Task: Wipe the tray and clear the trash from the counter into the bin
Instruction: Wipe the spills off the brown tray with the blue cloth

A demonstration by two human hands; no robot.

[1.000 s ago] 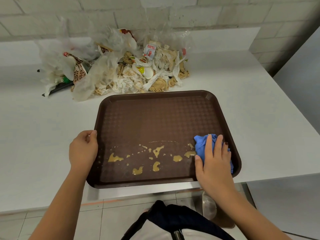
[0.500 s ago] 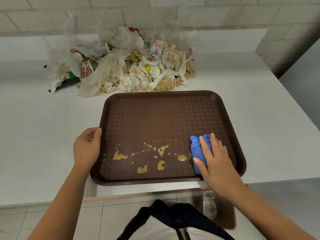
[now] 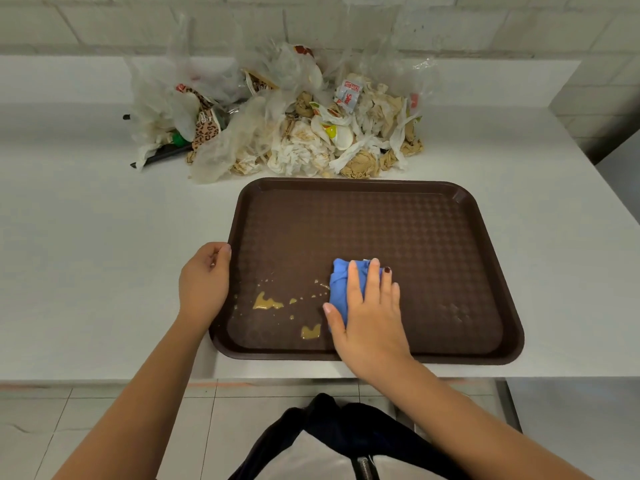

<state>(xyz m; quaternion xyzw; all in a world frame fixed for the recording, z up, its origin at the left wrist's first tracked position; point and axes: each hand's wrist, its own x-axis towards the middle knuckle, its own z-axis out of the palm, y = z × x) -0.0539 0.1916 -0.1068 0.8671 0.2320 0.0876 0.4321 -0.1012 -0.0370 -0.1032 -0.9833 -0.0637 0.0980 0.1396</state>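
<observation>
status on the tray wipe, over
Left hand grips tray rim, right hand flat on blue cloth mid-tray. Sauce spots left of cloth, not yet wiped. Trash pile on counter behind tray, nothing blocking.

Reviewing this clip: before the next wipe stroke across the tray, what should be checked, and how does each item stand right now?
1. Is the tray steadied: ok, the left hand grips its left rim.
2. Wiper under control: ok, the right hand presses flat on the blue cloth.
3. Stroke path: ok, the sauce blobs lie just left of the cloth, with nothing between.
4. Support: ok, the tray sits wholly on the counter.
5. Trash cleared: not ok, the trash pile lies behind the tray.
6. Reach to the bin: cannot tell, none in view.
</observation>
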